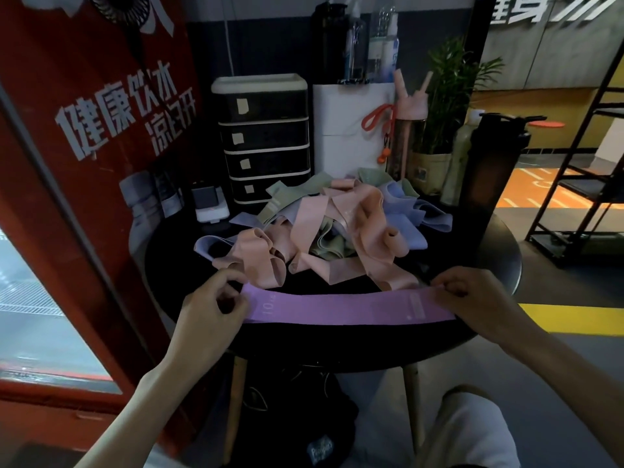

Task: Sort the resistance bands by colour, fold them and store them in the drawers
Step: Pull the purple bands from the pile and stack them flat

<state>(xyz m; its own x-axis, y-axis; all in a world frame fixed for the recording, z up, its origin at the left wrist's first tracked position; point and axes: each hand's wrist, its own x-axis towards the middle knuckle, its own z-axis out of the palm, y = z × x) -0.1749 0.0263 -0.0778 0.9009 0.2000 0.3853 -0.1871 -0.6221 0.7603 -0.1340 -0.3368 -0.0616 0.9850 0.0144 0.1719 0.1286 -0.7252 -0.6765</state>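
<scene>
Holding a flat purple elastic resistance band point(347, 307) stretched out along the near edge of the round black surface point(499, 244), with the left hand point(212, 309) pinching one end and the right hand point(472, 295) pinching the other. Just beyond, a tangled heap of peach, green and lilac elastic bands point(324, 228), not yet sorted. Farther back, a black four-drawer plastic cabinet with cream trim point(263, 140), drawers apparently closed. Seemingly at the folding step, early in the task. Next, probably: bringing one end over onto the other, keeping edges aligned, then opening a drawer.
</scene>
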